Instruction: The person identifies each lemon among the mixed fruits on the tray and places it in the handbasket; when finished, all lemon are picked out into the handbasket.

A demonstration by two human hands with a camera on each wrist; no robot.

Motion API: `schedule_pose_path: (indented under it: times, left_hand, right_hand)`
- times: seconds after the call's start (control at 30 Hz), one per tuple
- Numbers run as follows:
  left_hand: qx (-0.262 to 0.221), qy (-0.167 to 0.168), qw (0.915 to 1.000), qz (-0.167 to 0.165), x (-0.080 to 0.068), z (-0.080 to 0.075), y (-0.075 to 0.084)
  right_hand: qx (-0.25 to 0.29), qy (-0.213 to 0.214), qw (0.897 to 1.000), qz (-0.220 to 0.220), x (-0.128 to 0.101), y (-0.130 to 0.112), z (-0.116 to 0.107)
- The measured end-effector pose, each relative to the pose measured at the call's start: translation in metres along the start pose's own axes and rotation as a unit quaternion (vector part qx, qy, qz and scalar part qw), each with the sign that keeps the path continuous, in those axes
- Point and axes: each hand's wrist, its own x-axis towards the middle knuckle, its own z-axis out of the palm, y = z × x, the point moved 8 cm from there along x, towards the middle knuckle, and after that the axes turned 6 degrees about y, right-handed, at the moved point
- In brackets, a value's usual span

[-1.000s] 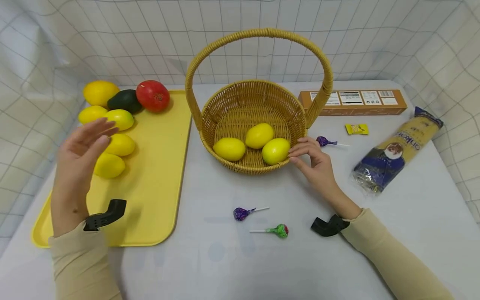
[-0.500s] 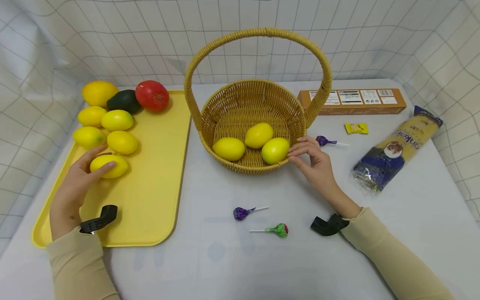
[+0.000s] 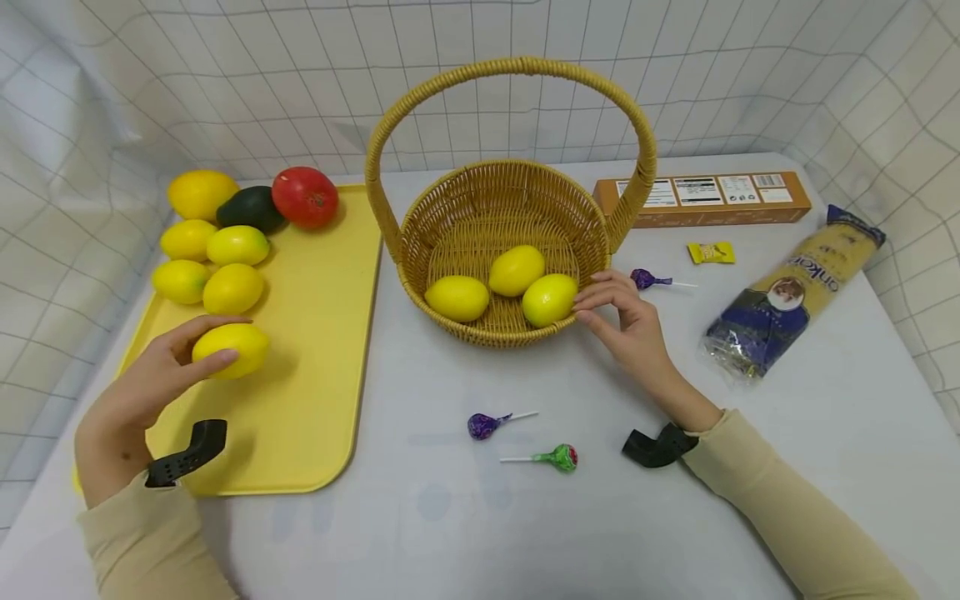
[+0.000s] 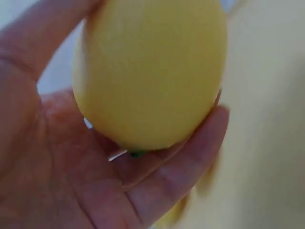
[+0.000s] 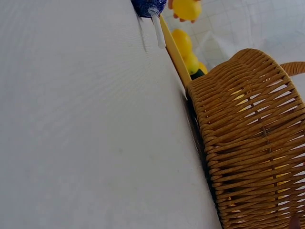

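Gripping a lemon [image 3: 230, 349] between thumb and curled fingers, the left hand [image 3: 142, 392] was seen over the near left part of the yellow tray [image 3: 315, 400], well to the left of the wicker basket [image 3: 510, 242]; in the left wrist view the fruit [image 4: 150, 71] was shown cradled against the palm. The lemon's long axis was laid roughly level, left to right, with one blunt end turned towards the basket. The right hand [image 3: 630, 325] was rested at the basket's right rim with relaxed fingers touching the weave, and nothing was held by it. The work was judged to be under way but under half done: three lemons [image 3: 510, 287] were already lying in the basket, one was in hand, and four more lemons [image 3: 210, 258] were left on the tray, left of the basket, beside a larger yellow fruit [image 3: 201, 193], an avocado [image 3: 250, 208] and a red fruit [image 3: 304, 197]
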Motion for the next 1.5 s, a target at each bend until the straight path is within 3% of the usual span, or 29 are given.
schedule_pose_path:
  times: [0.1, 0.2, 0.33, 0.47, 0.57, 0.67, 0.83, 1.17, 1.37, 1.5]
  left_hand:
    - [-0.042, -0.054, 0.9936, 0.09, 0.006, 0.019, 0.052]
    - [-0.091, -0.096, 0.9771, 0.167, 0.014, 0.045, 0.108]
    - [-0.113, -0.118, 0.9648, 0.206, 0.034, 0.089, 0.167]
    - [-0.127, -0.139, 0.9591, 0.211, 0.062, 0.132, 0.195]
    - [-0.122, -0.141, 0.9623, 0.198, 0.085, 0.159, 0.198]
    - [-0.097, -0.145, 0.9696, 0.171, 0.102, 0.181, 0.19]
    - [-0.043, -0.171, 0.9711, 0.161, 0.113, 0.202, 0.18]
    - [0.067, -0.19, 0.9608, 0.19, 0.114, 0.213, 0.181]
    - [0.121, -0.18, 0.9541, 0.207, 0.106, 0.214, 0.185]
    - [0.131, -0.166, 0.9524, 0.219, 0.095, 0.204, 0.19]
  right_hand:
    - [0.0, -0.001, 1.0, -0.002, 0.0, 0.0, -0.001]
    - [-0.002, -0.001, 1.0, -0.004, 0.001, 0.0, -0.001]
    - [-0.003, 0.001, 1.0, -0.008, 0.002, -0.008, 0.0]
    - [0.005, 0.0, 1.0, -0.004, 0.003, -0.02, 0.005]
    - [0.004, -0.001, 1.0, -0.001, 0.003, -0.023, 0.008]
    - [-0.001, -0.002, 1.0, 0.001, 0.002, -0.023, 0.009]
    - [-0.014, -0.008, 1.0, -0.002, 0.002, -0.021, 0.009]
    - [-0.013, -0.004, 1.0, -0.002, 0.0, 0.0, 0.0]
    - [-0.013, -0.005, 1.0, -0.004, 0.001, -0.014, 0.004]
    - [-0.015, -0.008, 1.0, -0.007, 0.003, -0.02, 0.006]
